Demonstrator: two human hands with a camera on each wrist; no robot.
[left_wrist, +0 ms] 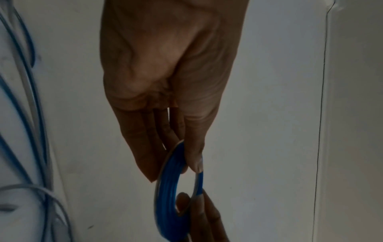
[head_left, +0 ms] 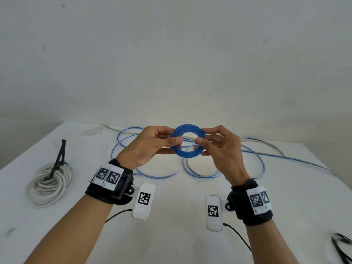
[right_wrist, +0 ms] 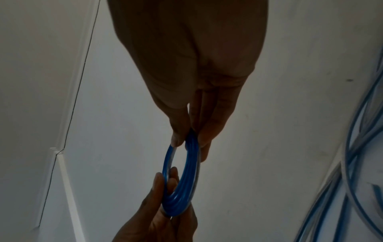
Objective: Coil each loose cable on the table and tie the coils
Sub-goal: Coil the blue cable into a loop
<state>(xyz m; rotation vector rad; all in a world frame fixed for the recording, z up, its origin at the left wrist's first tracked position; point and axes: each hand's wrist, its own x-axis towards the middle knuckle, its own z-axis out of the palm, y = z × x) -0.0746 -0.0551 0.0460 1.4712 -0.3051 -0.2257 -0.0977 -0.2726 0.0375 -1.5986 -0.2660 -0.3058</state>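
Where the room shows: a plain off-white wall [head_left: 171,54] with a few faint marks rises behind the far edge.
Surface: a flat white surface [head_left: 171,235], scuffed and lightly stained near its far left corner.
Task thing: a small tight coil of blue plastic-sheathed cable [head_left: 188,141] is held upright above the surface, between the two hands.
Left hand [head_left: 152,145]: thumb and fingers [left_wrist: 145,147] pinch the coil's left side.
Right hand [head_left: 221,147]: thumb and fingers [right_wrist: 209,134] pinch the coil's right side.
Loose run: the rest of the blue cable [head_left: 251,155] sprawls in wide loops on the surface behind and under the hands, trailing off to the right.
Left side: a coiled thick white cord [head_left: 49,185] lies flat, bound with a black tie [head_left: 60,159].
Near right corner: a thin black cable [head_left: 342,248], blurred.
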